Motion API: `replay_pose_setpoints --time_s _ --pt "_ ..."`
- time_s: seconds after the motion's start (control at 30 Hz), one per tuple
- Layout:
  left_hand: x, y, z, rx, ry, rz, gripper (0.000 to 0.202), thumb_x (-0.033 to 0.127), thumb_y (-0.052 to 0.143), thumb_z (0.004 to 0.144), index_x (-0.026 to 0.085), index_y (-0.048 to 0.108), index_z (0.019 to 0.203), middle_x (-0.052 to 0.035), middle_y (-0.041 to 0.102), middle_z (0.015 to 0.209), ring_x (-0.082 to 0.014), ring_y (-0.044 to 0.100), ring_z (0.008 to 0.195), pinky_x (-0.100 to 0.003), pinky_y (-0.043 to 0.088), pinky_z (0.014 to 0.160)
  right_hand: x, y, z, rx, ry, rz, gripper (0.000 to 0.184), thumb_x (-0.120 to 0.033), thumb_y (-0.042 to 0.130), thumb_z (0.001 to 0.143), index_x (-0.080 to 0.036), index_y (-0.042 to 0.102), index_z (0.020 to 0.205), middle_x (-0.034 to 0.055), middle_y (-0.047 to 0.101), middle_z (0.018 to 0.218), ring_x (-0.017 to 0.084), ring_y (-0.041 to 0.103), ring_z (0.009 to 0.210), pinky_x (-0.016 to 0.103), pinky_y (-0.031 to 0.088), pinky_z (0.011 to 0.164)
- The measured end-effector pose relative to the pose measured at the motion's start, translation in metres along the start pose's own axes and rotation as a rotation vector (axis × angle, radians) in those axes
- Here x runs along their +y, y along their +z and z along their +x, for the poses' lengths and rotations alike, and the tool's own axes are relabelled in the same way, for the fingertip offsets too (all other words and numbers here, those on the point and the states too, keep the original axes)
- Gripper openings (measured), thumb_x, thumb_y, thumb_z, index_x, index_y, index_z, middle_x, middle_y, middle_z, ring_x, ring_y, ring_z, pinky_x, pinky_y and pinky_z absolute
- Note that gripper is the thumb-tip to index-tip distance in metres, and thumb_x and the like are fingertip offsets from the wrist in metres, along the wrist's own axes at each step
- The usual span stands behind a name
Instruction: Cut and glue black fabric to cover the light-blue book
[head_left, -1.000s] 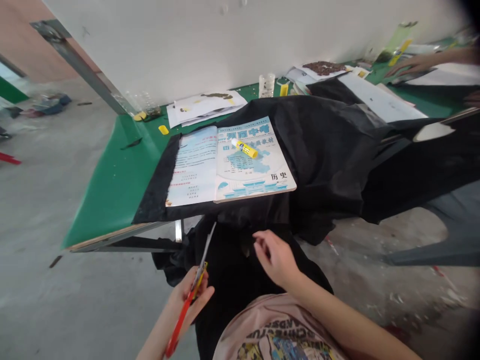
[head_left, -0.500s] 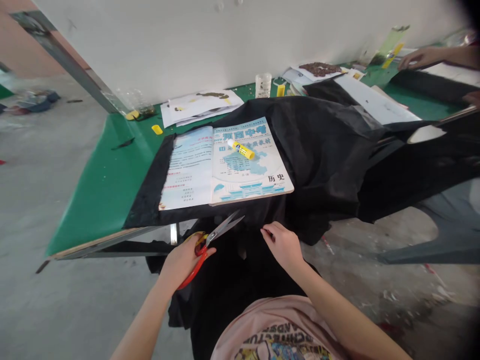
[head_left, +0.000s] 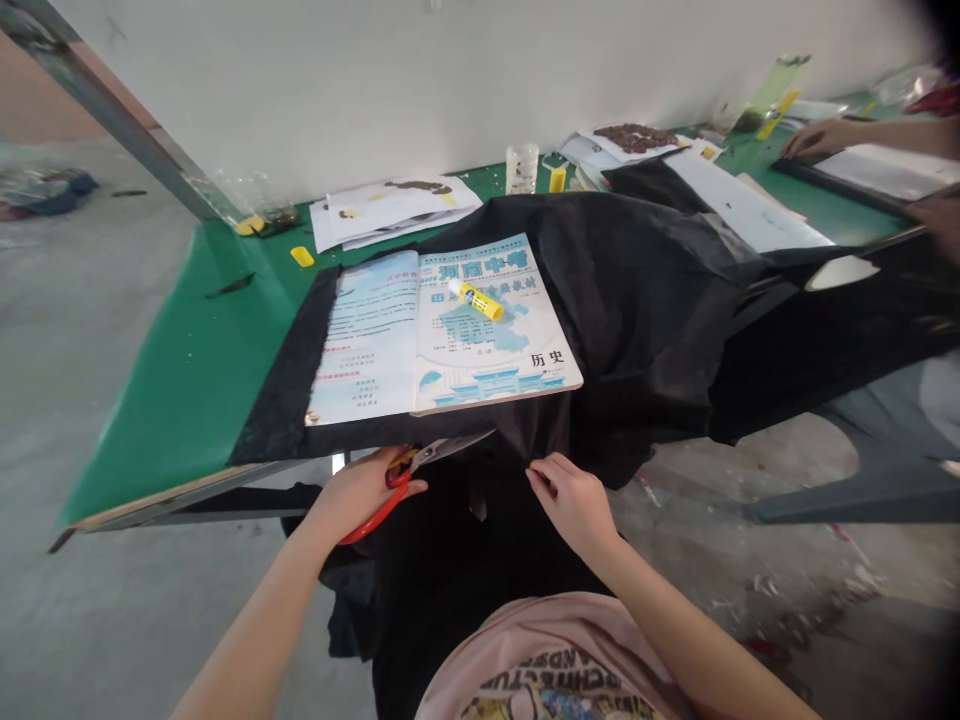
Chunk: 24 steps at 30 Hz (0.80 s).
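My left hand [head_left: 361, 490] is closed round the red-and-yellow handles of a pair of scissors [head_left: 420, 466], whose blades point right just under the table's front edge. My right hand [head_left: 571, 500] pinches the black cloth [head_left: 645, 300] that hangs from the table over my lap. An open blue-and-white booklet [head_left: 442, 340] lies on the cloth above both hands. A yellow glue stick [head_left: 475, 298] rests on the booklet.
The green table [head_left: 187, 380] carries loose papers [head_left: 390, 208], a clear cup [head_left: 522, 168] and small yellow bits at the back. Another person's hands [head_left: 814, 138] work at the far right. Bare concrete floor lies to the left and right.
My left hand has lifted the scissors from my lap to the table's edge and turned the blades to the right. My right hand has risen and taken hold of the cloth.
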<state>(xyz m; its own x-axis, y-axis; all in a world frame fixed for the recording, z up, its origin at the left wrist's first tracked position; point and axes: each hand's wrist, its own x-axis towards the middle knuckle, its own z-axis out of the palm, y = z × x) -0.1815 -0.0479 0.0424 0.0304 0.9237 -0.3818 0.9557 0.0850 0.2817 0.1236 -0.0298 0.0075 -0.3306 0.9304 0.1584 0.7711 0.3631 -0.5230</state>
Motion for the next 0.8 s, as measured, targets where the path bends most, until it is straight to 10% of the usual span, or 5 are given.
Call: replay_pose_setpoints --time_s 0.33,0.8 --pt "-0.018 -0.001 0.009 -0.041 0.040 -0.044 0.063 0.062 0.051 0.076 0.026 0.047 0.126 -0.0067 0.060 0.120 -0.0277 0.058 0.105 -0.033 0.045 0.084 0.001 0.000 0.000 0.006 0.009 0.007 0.023 -0.027 0.044 0.090 -0.021 0.066 0.086 0.0014 0.064 0.080 0.007 0.052 0.054 0.019 0.036 0.054" --pt "0.016 -0.010 0.032 -0.036 0.075 0.015 0.067 0.073 0.050 0.069 0.027 0.058 0.118 -0.0077 0.062 0.119 -0.0317 0.053 0.113 -0.041 0.037 0.097 0.001 -0.001 0.000 0.009 -0.032 -0.052 0.023 -0.025 0.043 0.090 -0.021 0.066 0.087 0.0004 0.064 0.080 0.008 0.055 0.059 0.021 0.034 0.055"
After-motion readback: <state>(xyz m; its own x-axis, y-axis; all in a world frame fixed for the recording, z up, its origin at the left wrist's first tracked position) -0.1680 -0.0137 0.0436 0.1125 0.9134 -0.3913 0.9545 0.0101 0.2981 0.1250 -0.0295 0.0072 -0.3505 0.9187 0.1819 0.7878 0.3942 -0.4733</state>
